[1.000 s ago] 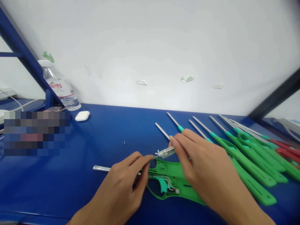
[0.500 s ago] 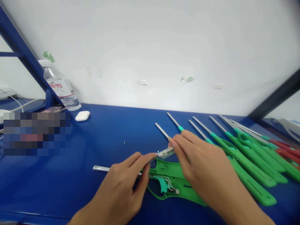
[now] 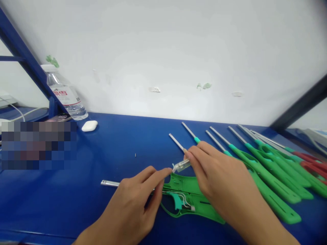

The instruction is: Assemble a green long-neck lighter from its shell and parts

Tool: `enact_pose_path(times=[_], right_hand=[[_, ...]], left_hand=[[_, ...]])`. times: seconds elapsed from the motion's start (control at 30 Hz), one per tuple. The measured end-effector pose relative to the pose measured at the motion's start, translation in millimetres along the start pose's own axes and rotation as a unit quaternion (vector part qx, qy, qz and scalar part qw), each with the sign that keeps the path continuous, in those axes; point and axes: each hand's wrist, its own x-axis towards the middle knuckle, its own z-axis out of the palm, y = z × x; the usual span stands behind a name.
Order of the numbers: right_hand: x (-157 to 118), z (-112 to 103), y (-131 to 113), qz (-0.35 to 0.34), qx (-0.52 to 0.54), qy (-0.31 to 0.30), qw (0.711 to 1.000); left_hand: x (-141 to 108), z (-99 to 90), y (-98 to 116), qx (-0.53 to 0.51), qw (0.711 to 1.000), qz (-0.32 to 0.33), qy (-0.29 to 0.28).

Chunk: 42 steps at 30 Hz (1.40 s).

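Observation:
My right hand (image 3: 217,177) pinches a clear plastic lighter fuel tank (image 3: 182,165) with a small white valve at its left end. The index fingertip of my left hand (image 3: 135,197) touches that valve, while its other fingers are curled; whatever they hold is hidden. Beneath both hands lies an opened green utility lighter (image 3: 186,183), its two shell halves side by side. White wires and a teal trigger (image 3: 175,200) sit in the nearer half. The lighter's metal barrel (image 3: 109,183) sticks out left of my left hand.
Several assembled green lighters (image 3: 265,170) lie fanned out at the right, with red ones (image 3: 314,166) beyond them. A tiny metal piece (image 3: 135,155) lies on the blue table (image 3: 107,153). At the back left are a white case (image 3: 89,126) and a water bottle (image 3: 67,95).
My left index finger has straightened slightly and pushed right onto the valve. The thin grey thing seen under that finger before is now hidden. My right hand and the tank have barely moved.

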Motion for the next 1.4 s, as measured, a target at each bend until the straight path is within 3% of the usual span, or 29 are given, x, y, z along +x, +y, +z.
enact_pose_path(times=[0.2, 0.4, 0.6, 0.8, 1.4], right_hand=[[-2, 0, -4, 0.048, -0.008, -0.003, 0.999], [-3, -1, 2, 0.010, -0.014, -0.017, 1.000], [-3, 1, -1, 0.037, -0.022, -0.004, 0.999], [-2, -1, 5, -0.012, -0.015, -0.015, 1.000], [4, -6, -3, -0.023, 0.067, -0.020, 0.997]], left_hand=[[2, 0.9, -2, -0.002, 1.000, 0.005, 0.014], [3, -1.8, 0, 0.004, 1.000, -0.003, 0.027], [3, -0.8, 1, 0.000, 1.000, -0.004, 0.020], [2, -1.1, 1, 0.000, 1.000, -0.006, 0.013], [7, -2.9, 2, -0.011, 0.999, -0.002, 0.049]])
